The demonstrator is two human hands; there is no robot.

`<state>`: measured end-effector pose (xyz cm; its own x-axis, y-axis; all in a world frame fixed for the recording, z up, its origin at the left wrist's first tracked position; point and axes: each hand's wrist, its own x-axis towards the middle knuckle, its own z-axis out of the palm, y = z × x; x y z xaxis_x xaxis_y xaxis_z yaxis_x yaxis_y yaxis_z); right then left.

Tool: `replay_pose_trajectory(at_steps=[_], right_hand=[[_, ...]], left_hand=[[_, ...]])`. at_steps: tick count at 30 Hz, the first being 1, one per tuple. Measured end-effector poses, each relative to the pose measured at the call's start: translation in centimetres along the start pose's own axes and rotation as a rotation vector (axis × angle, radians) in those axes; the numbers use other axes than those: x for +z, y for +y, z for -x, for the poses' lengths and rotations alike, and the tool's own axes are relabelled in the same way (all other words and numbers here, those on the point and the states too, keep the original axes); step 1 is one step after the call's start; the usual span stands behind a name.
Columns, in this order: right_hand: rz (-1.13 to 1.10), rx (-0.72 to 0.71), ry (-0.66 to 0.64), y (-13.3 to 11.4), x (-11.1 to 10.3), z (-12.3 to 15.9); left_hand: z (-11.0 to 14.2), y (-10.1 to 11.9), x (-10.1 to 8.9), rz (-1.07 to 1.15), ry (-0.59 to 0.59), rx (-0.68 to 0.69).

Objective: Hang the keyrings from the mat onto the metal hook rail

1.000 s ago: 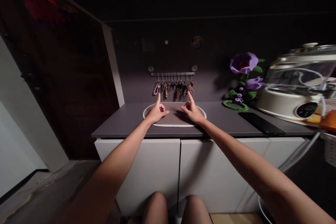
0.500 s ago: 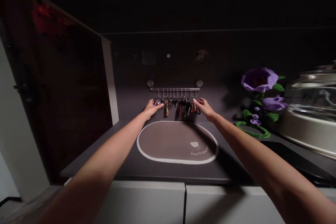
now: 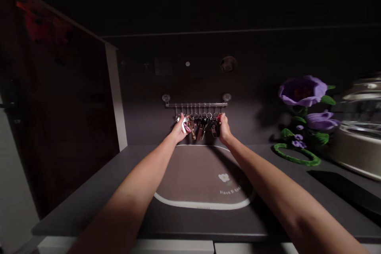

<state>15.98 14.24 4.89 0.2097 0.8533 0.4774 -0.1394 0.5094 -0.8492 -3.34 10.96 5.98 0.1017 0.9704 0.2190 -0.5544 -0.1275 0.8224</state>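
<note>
Several bunches of keys hang in a row from the hooks of a clear rack on the dark wall. At the row's left end, my left hand is closed on a keyring with a bright, shiny piece and a pink part. My right hand is closed at the right end, thumb up, with a bit of red showing by its fingertips; the rest of what it grips is hidden. Between the two hands, the other keys and key fobs dangle close together.
Below the rack, a brown oval mat with a white rim lies on the dark counter. To the right stand purple craft flowers with a green ring base, a domed cream appliance and a flat black object.
My left hand has moved right and closed on the keyring, turning it. My right hand has turned upright and closed at the right end. The view has come nearer the rack.
</note>
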Motion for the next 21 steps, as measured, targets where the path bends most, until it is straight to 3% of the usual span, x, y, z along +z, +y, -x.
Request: replay_pose_trajectory(at_steps=[4,9,13,17,19,21], right_hand=[[-0.029,-0.045,0.006,1.1,1.7,0.0],[-0.018,-0.051,0.091,1.7,3.9,-0.5],[-0.059,0.104,0.242,-0.1,5.5,-0.8],[-0.047,0.291,0.413,-2.8,6.4,-1.8],[0.017,0.295,0.451,-3.7,6.7,-2.7],[0.142,0.14,0.338,-4.4,7.1,-3.6]], left_hand=[[0.0,-0.4,1.0,0.05,-0.048,-0.024],[0.9,0.4,3.1,0.148,0.107,-0.065],[1.0,1.9,5.2,0.306,0.299,-0.139],[0.1,3.4,6.9,0.294,0.372,-0.136],[-0.5,3.8,7.5,0.254,0.36,-0.14],[-1.1,4.1,7.8,0.195,0.288,-0.075]])
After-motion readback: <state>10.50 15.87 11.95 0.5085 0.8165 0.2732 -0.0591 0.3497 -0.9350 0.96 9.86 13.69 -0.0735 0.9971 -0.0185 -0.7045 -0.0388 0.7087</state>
